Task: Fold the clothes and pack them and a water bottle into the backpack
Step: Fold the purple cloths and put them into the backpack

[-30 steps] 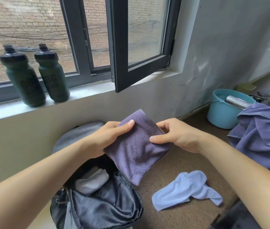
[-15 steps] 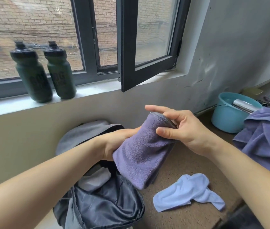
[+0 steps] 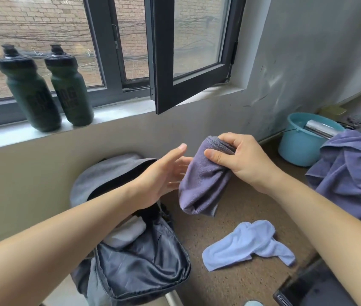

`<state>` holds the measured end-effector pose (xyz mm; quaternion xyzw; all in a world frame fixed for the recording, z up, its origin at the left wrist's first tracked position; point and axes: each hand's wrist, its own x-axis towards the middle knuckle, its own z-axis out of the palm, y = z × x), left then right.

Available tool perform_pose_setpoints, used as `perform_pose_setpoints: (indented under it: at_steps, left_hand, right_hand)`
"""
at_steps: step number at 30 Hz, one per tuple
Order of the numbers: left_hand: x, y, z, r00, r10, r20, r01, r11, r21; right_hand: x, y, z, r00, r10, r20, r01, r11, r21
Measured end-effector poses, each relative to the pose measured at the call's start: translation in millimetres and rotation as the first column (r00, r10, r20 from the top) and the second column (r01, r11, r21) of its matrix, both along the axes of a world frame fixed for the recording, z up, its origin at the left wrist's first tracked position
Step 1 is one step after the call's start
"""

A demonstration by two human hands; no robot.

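Purple cloth [image 3: 203,182], folded into a small thick bundle, hangs above the counter [image 3: 197,235] just right of the open backpack [image 3: 144,272]. The right hand [image 3: 248,160] pinches it at its top edge, thumb in front and fingers curled behind. The left hand [image 3: 164,173] is spread, fingers straight, by the bundle's left side; whether it touches I cannot tell. Folding looks finished, so the step in hand is packing: the next move calls for carrying the bundle left and down into the backpack's mouth, beside the one pale folded piece [image 3: 126,233] inside. Counted: one backpack, two dark green bottles [image 3: 29,91] [image 3: 70,89] upright on the far windowsill [image 3: 117,115], one light blue cloth [image 3: 245,246] lying unfolded on the near counter, and one larger purple cloth [image 3: 351,177] heaped at right.
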<state>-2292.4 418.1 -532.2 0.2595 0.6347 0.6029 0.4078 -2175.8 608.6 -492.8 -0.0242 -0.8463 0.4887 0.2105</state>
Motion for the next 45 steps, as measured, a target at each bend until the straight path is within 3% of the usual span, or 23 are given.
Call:
perform_pose_setpoints:
  at_steps: [7,11,15,18,22,25,28,30,32,35,38,42,45]
  left_hand:
    - [24,3,-3,0.976,-0.076,-0.202,0.083,0.996,0.024]
    - [27,6,-8,0.969,-0.091,-0.232,0.104,0.993,0.048]
    - [13,1,-3,0.961,-0.074,-0.265,0.081,0.997,0.017]
    - [-8,-11,0,0.953,0.02,-0.301,-0.023,1.0,-0.006]
    - [-33,-33,-2,0.951,0.031,-0.307,-0.055,0.996,-0.072]
    - [-49,-51,-11,0.94,-0.034,-0.341,-0.045,0.974,-0.223]
    - [-63,-71,-25,0.842,-0.193,-0.504,-0.09,0.871,-0.483]
    - [-66,-83,-38,0.814,-0.283,-0.508,-0.082,0.809,-0.583]
    - [-68,-94,-52,0.813,-0.288,-0.506,-0.094,0.792,-0.603]
    - [-75,-108,-78,0.773,-0.266,-0.575,-0.186,0.772,-0.608]
    - [-79,-121,-101,0.73,-0.25,-0.636,-0.282,0.738,-0.613]
    - [-81,-132,-125,0.593,-0.278,-0.756,-0.392,0.721,-0.572]
    - [-85,-130,-149,0.462,-0.227,-0.857,-0.492,0.738,-0.461]
  right_hand:
    - [-6,-12,-7,0.999,-0.032,-0.043,0.03,0.999,-0.045]
    - [-7,-12,-14,0.992,-0.11,-0.055,0.102,0.984,-0.143]
    - [-17,-13,-29,0.989,-0.147,0.027,0.146,0.916,-0.373]
    - [-26,-13,-40,0.978,-0.154,0.144,0.209,0.804,-0.557]
    - [-37,-20,-62,0.958,-0.064,0.28,0.231,0.752,-0.617]
    - [-45,-29,-83,0.938,-0.076,0.337,0.27,0.77,-0.578]
    - [-51,-37,-103,0.917,-0.084,0.391,0.296,0.799,-0.524]
    - [-55,-42,-113,0.906,-0.067,0.418,0.291,0.816,-0.499]
    - [-59,-49,-124,0.886,-0.041,0.463,0.25,0.882,-0.401]
    - [-65,-57,-151,0.814,-0.051,0.579,0.138,0.985,-0.107]
    - [-63,-63,-185,0.698,-0.052,0.715,-0.017,0.996,0.089]
    - [-53,-77,-227,0.535,0.089,0.84,-0.062,0.996,-0.066]
    - [-42,-88,-252,0.516,0.19,0.835,-0.147,0.98,-0.132]
